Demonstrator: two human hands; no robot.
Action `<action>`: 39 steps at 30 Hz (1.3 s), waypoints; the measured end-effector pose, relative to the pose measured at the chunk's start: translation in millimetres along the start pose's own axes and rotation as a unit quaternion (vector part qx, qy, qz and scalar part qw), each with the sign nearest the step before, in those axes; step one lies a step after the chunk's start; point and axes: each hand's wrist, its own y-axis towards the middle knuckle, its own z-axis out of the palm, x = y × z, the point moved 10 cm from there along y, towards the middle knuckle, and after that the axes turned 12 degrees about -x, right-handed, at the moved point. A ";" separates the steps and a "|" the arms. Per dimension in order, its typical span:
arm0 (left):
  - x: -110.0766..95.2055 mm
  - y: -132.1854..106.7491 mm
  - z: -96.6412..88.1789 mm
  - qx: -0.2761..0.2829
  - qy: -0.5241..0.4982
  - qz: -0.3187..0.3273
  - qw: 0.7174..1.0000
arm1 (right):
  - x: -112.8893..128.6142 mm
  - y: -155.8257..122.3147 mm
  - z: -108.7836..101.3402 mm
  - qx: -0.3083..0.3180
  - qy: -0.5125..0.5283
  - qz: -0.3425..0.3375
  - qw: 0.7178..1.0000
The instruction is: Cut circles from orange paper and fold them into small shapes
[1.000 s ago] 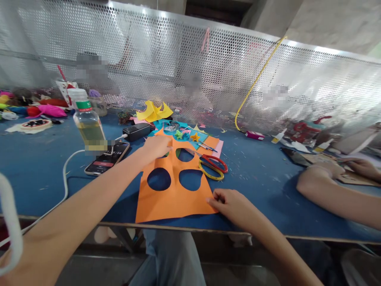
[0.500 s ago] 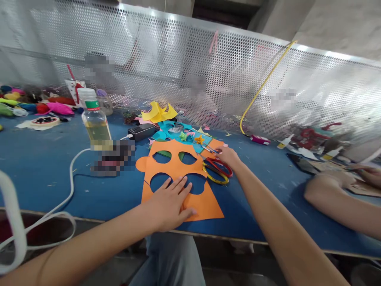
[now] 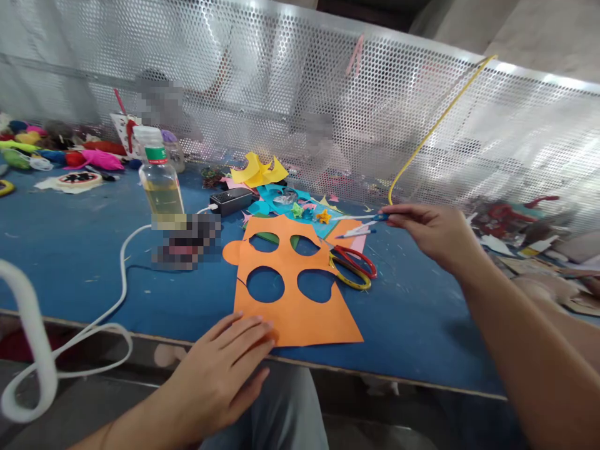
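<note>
A sheet of orange paper point(image 3: 300, 325) with several rounded holes cut in it lies flat at the table's front edge. My left hand point(image 3: 225, 362) is at its lower left corner, fingers stretched out, the fingertips over the paper's edge. Away to the right, my right hand point(image 3: 429, 234) is raised and pinches the blue end of a thin white pen-like stick point(image 3: 359, 217), which points left. Below that stick lies a slim blue-and-white pen point(image 3: 359, 234). Scissors point(image 3: 354, 269) with red and yellow handles rest at the orange sheet's right edge, their blades hidden.
Behind the sheet are blue paper scraps point(image 3: 267, 199), a yellow cut-out point(image 3: 257, 172) and an orange paper star point(image 3: 323, 216). A bottle point(image 3: 162, 187), a black box point(image 3: 229, 201) and a white cable point(image 3: 122, 275) are on the left. Another person's arm point(image 3: 557, 319) is at the right.
My right hand has lifted up and right from the table with the pen-like stick in it. My left hand has slid down and left from the middle of the orange sheet to its lower edge.
</note>
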 end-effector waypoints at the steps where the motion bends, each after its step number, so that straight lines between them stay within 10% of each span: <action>1: -2.3 -2.7 -1.8 -0.014 0.003 0.006 1.000 | 21.0 -9.1 -0.6 0.020 0.023 -0.025 0.999; 8: -21.0 -2.4 1.7 -0.073 -0.018 -0.001 0.997 | 130.2 -76.7 41.0 0.217 0.102 -0.208 0.948; 28: -10.4 -16.9 3.5 -0.097 -0.039 -0.038 0.994 | 148.1 -90.3 56.0 0.329 0.198 -0.207 0.900; 39: -1.6 -19.3 3.7 -0.107 -0.045 -0.046 0.992 | 190.1 -100.3 65.3 0.354 0.163 -0.317 0.865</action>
